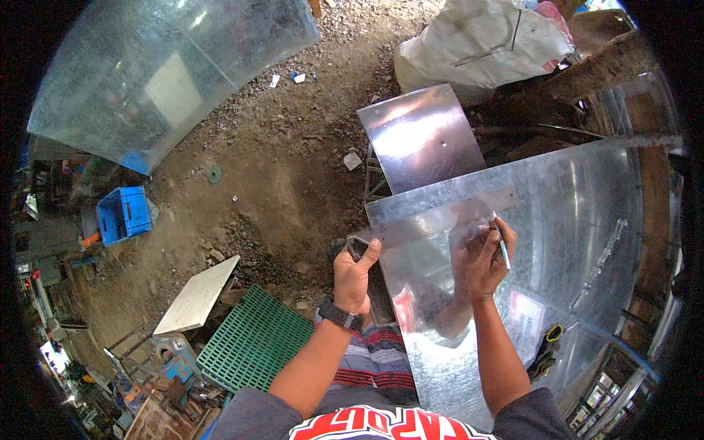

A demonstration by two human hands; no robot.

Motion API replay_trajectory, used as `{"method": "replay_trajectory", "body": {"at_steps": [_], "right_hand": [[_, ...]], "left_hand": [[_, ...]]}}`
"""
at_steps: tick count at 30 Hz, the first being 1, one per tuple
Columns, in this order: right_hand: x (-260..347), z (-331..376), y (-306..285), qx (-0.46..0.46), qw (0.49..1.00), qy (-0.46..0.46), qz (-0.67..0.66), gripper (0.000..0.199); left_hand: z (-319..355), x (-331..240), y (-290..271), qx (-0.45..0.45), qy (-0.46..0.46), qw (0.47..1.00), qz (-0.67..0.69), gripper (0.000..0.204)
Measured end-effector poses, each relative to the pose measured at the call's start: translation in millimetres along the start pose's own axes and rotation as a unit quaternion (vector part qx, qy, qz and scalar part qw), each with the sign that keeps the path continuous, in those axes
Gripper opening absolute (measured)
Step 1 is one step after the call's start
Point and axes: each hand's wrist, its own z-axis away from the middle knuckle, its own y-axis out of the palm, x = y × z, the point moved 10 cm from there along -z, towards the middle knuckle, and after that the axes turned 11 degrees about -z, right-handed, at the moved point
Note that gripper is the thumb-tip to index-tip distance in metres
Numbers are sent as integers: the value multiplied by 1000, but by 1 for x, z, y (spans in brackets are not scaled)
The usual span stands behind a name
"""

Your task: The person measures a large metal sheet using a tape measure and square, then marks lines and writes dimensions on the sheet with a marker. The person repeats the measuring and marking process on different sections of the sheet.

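My right hand (490,262) is closed round a slim, pale pen (504,254). It is over a large shiny metal sheet (440,367), and the pen's upper end points at the sheet's far part. The sheet mirrors my hand and arm. Just beyond the sheet's left edge, my left hand (352,282), with a dark watch (341,315) on its wrist, is closed on a small dark boxy object (357,248). My fingers hide much of that object, so its kind cannot be made out.
Past the far edge lies a smaller metal piece (425,136); a white sack (477,51) is behind it. Another large sheet (169,81) fills the far left. On the left are a blue crate (123,214), a green plastic grate (257,337) and a pale board (196,297) over gravelly ground.
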Motion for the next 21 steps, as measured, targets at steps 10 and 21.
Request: {"method": "replay_trajectory", "body": {"at_steps": [10, 21], "right_hand": [[-3, 0, 2, 11, 1000, 2, 14, 30], [-10, 2, 0, 20, 1000, 8, 15, 31]], "left_hand": [[-1, 2, 0, 3, -9, 1000, 7, 16], [-2, 1, 2, 7, -20, 1000, 19, 14]]}}
